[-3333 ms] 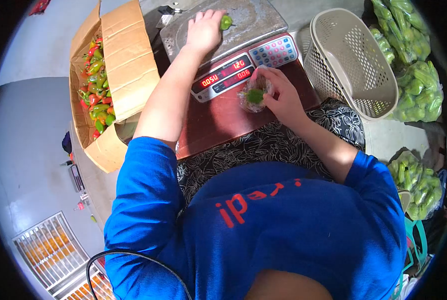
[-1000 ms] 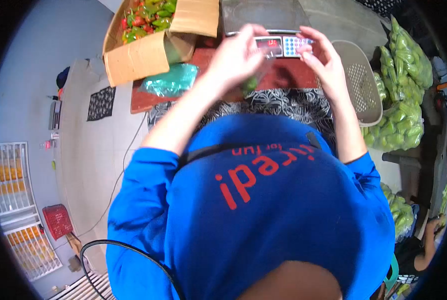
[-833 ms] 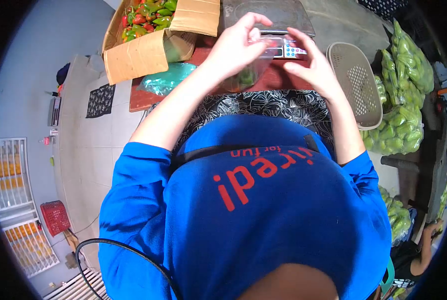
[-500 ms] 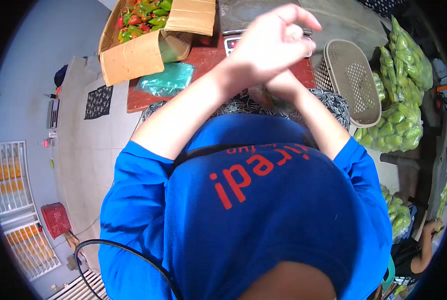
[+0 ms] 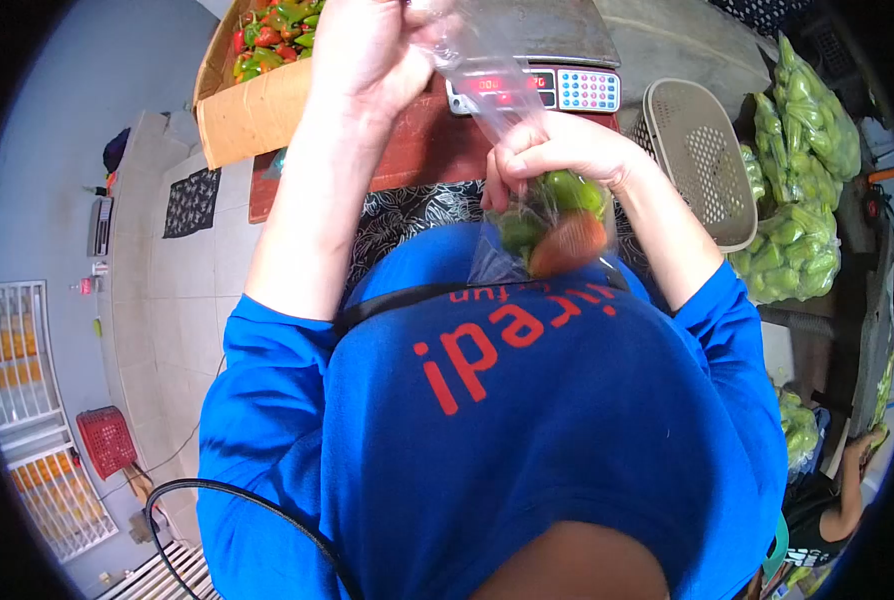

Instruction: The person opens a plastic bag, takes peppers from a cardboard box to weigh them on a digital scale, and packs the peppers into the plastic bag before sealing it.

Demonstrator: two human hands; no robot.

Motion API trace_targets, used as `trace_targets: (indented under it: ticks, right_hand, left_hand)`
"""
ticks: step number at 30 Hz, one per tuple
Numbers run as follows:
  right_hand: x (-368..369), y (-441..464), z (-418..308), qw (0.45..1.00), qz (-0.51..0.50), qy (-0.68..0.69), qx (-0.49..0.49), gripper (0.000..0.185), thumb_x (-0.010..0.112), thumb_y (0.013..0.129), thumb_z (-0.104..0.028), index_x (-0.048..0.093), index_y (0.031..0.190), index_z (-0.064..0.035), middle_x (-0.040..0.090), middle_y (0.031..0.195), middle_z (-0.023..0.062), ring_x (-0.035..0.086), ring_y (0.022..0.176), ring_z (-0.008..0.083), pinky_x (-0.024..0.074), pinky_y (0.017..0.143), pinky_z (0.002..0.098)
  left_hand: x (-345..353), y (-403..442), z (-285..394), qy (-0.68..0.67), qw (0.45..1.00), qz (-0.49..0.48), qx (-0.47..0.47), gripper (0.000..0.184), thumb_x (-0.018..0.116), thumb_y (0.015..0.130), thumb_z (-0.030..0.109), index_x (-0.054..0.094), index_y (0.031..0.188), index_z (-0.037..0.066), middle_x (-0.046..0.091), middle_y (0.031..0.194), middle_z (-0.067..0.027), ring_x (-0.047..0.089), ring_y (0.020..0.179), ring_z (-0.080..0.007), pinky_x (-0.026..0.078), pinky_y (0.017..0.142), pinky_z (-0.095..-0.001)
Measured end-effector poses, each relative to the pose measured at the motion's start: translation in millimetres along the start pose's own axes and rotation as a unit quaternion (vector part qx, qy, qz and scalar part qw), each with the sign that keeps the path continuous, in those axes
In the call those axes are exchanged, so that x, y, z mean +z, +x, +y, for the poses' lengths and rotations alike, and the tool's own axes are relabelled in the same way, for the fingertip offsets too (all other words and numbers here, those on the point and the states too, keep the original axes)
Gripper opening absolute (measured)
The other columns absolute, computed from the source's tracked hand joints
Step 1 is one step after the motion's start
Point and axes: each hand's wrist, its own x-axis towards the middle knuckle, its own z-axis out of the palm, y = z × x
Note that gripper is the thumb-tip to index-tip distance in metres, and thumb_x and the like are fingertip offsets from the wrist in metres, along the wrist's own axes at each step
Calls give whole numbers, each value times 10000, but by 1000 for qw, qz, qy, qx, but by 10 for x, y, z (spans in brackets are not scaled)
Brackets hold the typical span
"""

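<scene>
Dark-red counter (image 5: 429,140) spans the upper middle of the frame, the scale (image 5: 572,78) toward its top. Nearer me I see a clear plastic bag (image 5: 493,86), its long axis slanting from top centre down rightward. The left hand (image 5: 372,60) pinches its upper end; the right hand's (image 5: 567,150) grip is closed round its neck, directly above the peppers (image 5: 571,238) at centre.

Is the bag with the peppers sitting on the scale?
No, the bag hangs below the right hand's grip, in front of the blue shirt, not on the scale.
</scene>
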Motion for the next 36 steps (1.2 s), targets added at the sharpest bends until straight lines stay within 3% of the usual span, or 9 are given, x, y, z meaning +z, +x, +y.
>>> trace_targets:
  ticks: [11, 13, 22, 25, 27, 30, 33, 34, 36]
  right_hand:
    - [238, -17, 89, 995, 90, 51, 15, 397, 499, 913, -310, 576, 675, -2, 649, 829, 155, 618, 905, 273, 454, 848, 378]
    - [163, -91, 101, 985, 165, 38, -41, 340, 480, 921, -261, 629, 790, 15, 666, 883, 130, 615, 881, 211, 454, 841, 321]
    - [142, -181, -241, 881, 344, -267, -182, 302, 428, 954, -156, 637, 850, 35, 668, 921, 109, 608, 912, 191, 450, 859, 310]
    - [126, -185, -19, 921, 316, -94, -207, 270, 438, 950, -163, 642, 948, 13, 661, 981, 109, 611, 951, 194, 438, 914, 322]
    - [66, -231, 176, 896, 366, -197, -159, 244, 456, 953, -162, 624, 1056, -20, 640, 1064, 101, 605, 973, 209, 430, 934, 332]
    - [-156, -265, 678, 900, 359, -172, -175, 252, 492, 945, -123, 601, 1161, -54, 626, 1127, 86, 600, 994, 218, 431, 941, 330]
    - [-270, -325, 922, 878, 406, -175, -182, 191, 558, 879, -137, 655, 1025, -62, 686, 870, 106, 650, 793, 155, 494, 726, 303]
    - [-311, -354, 1029, 888, 406, -156, -152, 180, 565, 870, -137, 658, 1005, -62, 684, 861, 109, 655, 797, 166, 496, 724, 309]
    - [-314, -332, 1190, 877, 443, -51, -179, 167, 595, 818, -175, 664, 927, -70, 678, 845, 126, 661, 809, 221, 507, 720, 333]
  left_hand:
    - [-201, 12, -107, 41, 996, 48, 60, 542, 628, 881, 183, 330, 1324, 91, 507, 812, 20, 463, 703, -57, 406, 647, -189]
    - [-404, -12, -281, 73, 996, 42, 27, 314, 420, 979, 355, 577, 1029, 87, 613, 916, -22, 557, 846, -142, 442, 794, -326]
    - [-839, -794, -1339, -118, 857, -77, -496, 681, 458, 883, 606, 453, 1316, 80, 538, 1274, -115, 582, 1083, -262, 528, 821, -443]
    - [-809, -727, -1262, -195, 868, -16, -457, 489, 463, 935, 473, 509, 1220, 79, 596, 1103, -99, 604, 976, -235, 511, 855, -447]
    - [-601, -486, -1205, 79, 941, 122, -306, 392, 489, 946, 396, 530, 1186, 89, 601, 1095, -88, 592, 993, -212, 502, 873, -416]
    - [-709, -207, -1072, 4, 985, -12, -170, 340, 495, 952, 330, 520, 1219, 120, 591, 1097, -59, 538, 1069, -209, 454, 888, -390]
    - [-160, -50, -1062, 286, 951, -89, -75, 877, 721, 746, 493, 307, 1418, 109, 518, 1269, -131, 482, 1189, -261, 401, 987, -432]
    - [30, -31, -1080, 224, 961, -115, -117, 911, 756, 707, 181, 225, 1435, 51, 481, 1304, -148, 480, 1198, -246, 382, 1020, -395]
    - [133, 65, -1247, 325, 928, -143, -111, 777, 705, 747, 109, 294, 1403, 37, 508, 1248, -121, 500, 1156, -214, 399, 991, -358]
